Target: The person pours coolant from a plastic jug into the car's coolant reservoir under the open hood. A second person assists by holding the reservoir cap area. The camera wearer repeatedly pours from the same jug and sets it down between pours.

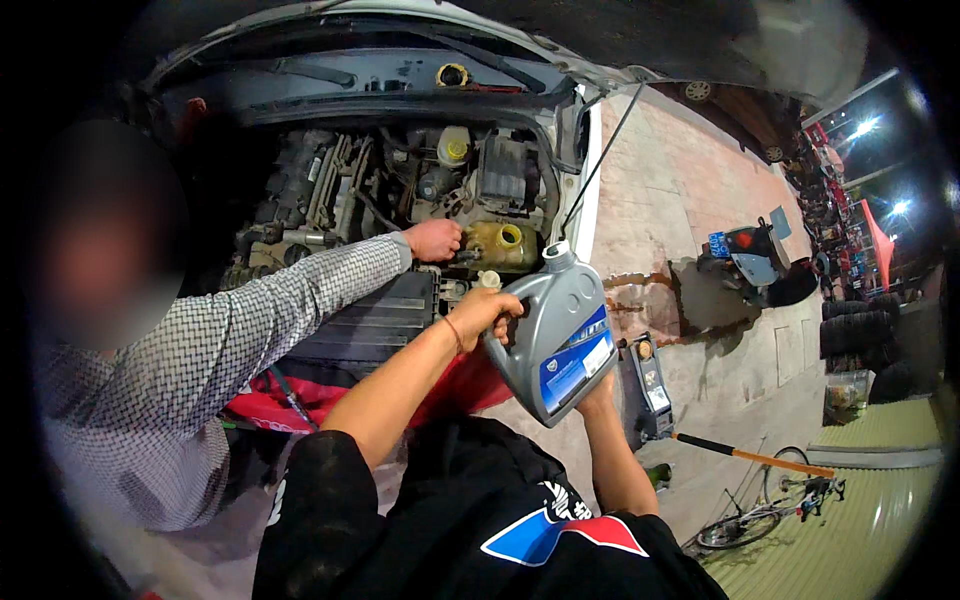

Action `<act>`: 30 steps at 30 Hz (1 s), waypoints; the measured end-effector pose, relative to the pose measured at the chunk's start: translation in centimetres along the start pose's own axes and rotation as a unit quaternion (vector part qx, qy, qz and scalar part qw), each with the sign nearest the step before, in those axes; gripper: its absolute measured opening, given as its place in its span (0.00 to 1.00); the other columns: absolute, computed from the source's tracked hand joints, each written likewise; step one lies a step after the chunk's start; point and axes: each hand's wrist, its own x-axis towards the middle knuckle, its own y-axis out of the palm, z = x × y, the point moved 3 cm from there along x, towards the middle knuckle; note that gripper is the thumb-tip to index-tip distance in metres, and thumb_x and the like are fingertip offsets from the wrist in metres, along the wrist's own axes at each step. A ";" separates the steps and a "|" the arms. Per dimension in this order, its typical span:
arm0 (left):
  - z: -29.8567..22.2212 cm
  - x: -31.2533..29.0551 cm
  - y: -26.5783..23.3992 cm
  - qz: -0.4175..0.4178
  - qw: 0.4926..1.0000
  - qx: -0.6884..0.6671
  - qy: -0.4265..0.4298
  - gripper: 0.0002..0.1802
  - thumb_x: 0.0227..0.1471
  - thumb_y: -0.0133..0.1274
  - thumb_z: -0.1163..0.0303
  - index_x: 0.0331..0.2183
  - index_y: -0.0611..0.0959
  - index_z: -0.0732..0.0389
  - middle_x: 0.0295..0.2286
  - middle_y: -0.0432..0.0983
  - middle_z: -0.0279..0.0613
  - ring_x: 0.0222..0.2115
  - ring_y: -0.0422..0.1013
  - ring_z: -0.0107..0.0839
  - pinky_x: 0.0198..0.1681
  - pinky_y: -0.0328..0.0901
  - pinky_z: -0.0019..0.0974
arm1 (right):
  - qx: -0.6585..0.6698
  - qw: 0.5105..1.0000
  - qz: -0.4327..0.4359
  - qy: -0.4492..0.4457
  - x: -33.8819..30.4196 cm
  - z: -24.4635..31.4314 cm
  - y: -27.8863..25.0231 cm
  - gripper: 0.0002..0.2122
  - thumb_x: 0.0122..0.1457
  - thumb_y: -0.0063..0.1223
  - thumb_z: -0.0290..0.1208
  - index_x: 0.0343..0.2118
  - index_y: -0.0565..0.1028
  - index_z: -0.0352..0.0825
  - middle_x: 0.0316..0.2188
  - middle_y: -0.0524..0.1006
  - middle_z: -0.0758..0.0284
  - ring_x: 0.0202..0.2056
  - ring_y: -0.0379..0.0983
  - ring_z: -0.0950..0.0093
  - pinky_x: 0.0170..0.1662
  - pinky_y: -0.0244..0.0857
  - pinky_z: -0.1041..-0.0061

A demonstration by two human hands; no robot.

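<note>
A large grey plastic jug with a blue label is held tilted at the front right corner of the open engine bay. My left hand is wrapped round its handle. Under the jug's lower right side, my right hand supports it, its fingers mostly hidden behind the jug. Just left of the jug's neck sits a yellowed coolant tank with its filler neck uncovered. A co-worker's hand reaches in from the left, against or close to the tank's left side.
A co-worker in a checked sleeve leans in at left. A yellow-rimmed black cap lies below the windscreen. The brake fluid reservoir stands behind the tank. On the right are a floor jack, a bicycle and a scooter.
</note>
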 end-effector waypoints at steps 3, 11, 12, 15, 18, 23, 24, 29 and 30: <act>0.1 1.8 -1.6 0.004 0.999 -0.017 -0.027 0.08 0.49 0.56 0.68 0.22 0.77 0.59 0.14 0.64 0.32 0.13 0.61 0.26 0.26 0.66 0.37 | -0.011 1.000 0.007 0.010 1.0 0.1 0.6 0.28 0.66 0.35 0.56 0.58 0.71 0.38 0.55 0.74 0.58 0.53 0.72 0.56 0.57 0.67 0.51; 1.0 5.0 -4.5 0.015 0.996 -0.065 -0.056 0.09 0.50 0.55 0.66 0.21 0.75 0.56 0.15 0.62 0.29 0.13 0.59 0.24 0.26 0.65 0.37 | -0.047 0.997 -0.063 0.007 2.1 0.7 1.6 0.29 0.66 0.32 0.56 0.59 0.70 0.38 0.56 0.74 0.59 0.53 0.72 0.56 0.57 0.67 0.52; 1.0 5.2 -4.8 0.013 0.996 -0.067 -0.060 0.09 0.50 0.55 0.66 0.21 0.75 0.56 0.15 0.62 0.29 0.13 0.59 0.24 0.26 0.66 0.37 | -0.051 0.996 -0.067 0.006 2.2 0.5 1.8 0.29 0.66 0.32 0.57 0.58 0.70 0.39 0.56 0.74 0.59 0.53 0.72 0.56 0.57 0.67 0.52; 1.1 5.9 -5.6 0.008 0.995 -0.074 -0.061 0.09 0.49 0.55 0.66 0.21 0.75 0.56 0.15 0.62 0.28 0.13 0.59 0.23 0.26 0.67 0.37 | -0.061 0.996 -0.071 0.005 2.4 0.4 2.4 0.29 0.66 0.32 0.56 0.58 0.70 0.39 0.55 0.74 0.60 0.53 0.72 0.57 0.56 0.67 0.53; 1.2 6.5 -6.5 0.004 0.994 -0.083 -0.069 0.09 0.49 0.56 0.67 0.22 0.75 0.56 0.16 0.62 0.28 0.13 0.60 0.22 0.27 0.68 0.37 | -0.064 0.996 -0.067 0.008 2.5 0.2 3.5 0.29 0.66 0.32 0.56 0.58 0.70 0.39 0.55 0.74 0.60 0.53 0.73 0.58 0.56 0.68 0.53; 1.0 6.8 -7.1 0.016 0.991 -0.100 -0.092 0.07 0.50 0.55 0.67 0.24 0.75 0.56 0.16 0.61 0.27 0.13 0.59 0.21 0.28 0.68 0.37 | -0.076 0.994 -0.071 -0.012 2.8 0.4 3.4 0.29 0.65 0.32 0.56 0.58 0.71 0.39 0.55 0.75 0.61 0.52 0.73 0.58 0.56 0.68 0.55; 1.0 7.0 -7.3 0.025 0.989 -0.106 -0.098 0.07 0.50 0.55 0.67 0.24 0.75 0.56 0.16 0.61 0.27 0.13 0.59 0.21 0.28 0.68 0.37 | -0.073 0.995 -0.069 -0.012 2.8 0.3 3.5 0.29 0.65 0.32 0.56 0.58 0.71 0.39 0.55 0.75 0.60 0.52 0.73 0.58 0.56 0.68 0.55; 1.1 7.5 -8.2 0.044 0.984 -0.124 -0.119 0.06 0.50 0.55 0.67 0.25 0.76 0.56 0.15 0.61 0.26 0.13 0.59 0.21 0.28 0.67 0.37 | -0.070 0.994 -0.085 -0.006 2.1 -0.1 5.3 0.29 0.65 0.32 0.56 0.58 0.71 0.38 0.54 0.75 0.60 0.52 0.73 0.58 0.56 0.69 0.56; 1.2 7.7 -8.3 0.043 0.984 -0.120 -0.122 0.06 0.50 0.55 0.67 0.25 0.76 0.56 0.15 0.61 0.26 0.13 0.59 0.21 0.28 0.67 0.37 | -0.067 0.994 -0.083 -0.003 1.9 -0.3 5.8 0.29 0.65 0.32 0.56 0.58 0.70 0.38 0.55 0.75 0.60 0.52 0.73 0.58 0.56 0.69 0.56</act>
